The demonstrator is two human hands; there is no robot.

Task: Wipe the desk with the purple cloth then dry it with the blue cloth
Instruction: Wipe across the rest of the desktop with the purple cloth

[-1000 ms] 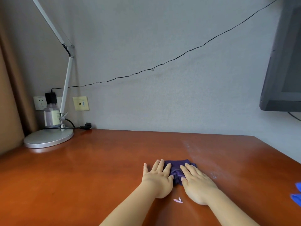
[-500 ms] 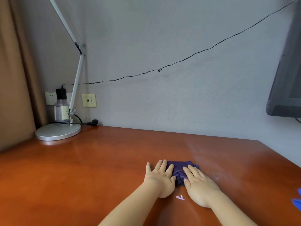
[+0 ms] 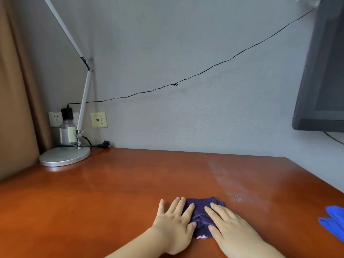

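Head view, left hand (image 3: 174, 223) and right hand (image 3: 229, 228) flat, fingers spread, pressing bunched purple cloth (image 3: 202, 216) on wooden desk (image 3: 93, 202), blue cloth (image 3: 334, 223) at right edge, well apart, lamp (image 3: 65, 155) far left

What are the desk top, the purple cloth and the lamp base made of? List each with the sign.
Desk top: likely wood or veneer under glossy varnish; it mirrors the lamp base and wall light.
Purple cloth: soft woven or knit fabric, matte; it bunches between both hands, with a stitched hem.
Lamp base: apparently brushed metal, silver with a dull sheen.
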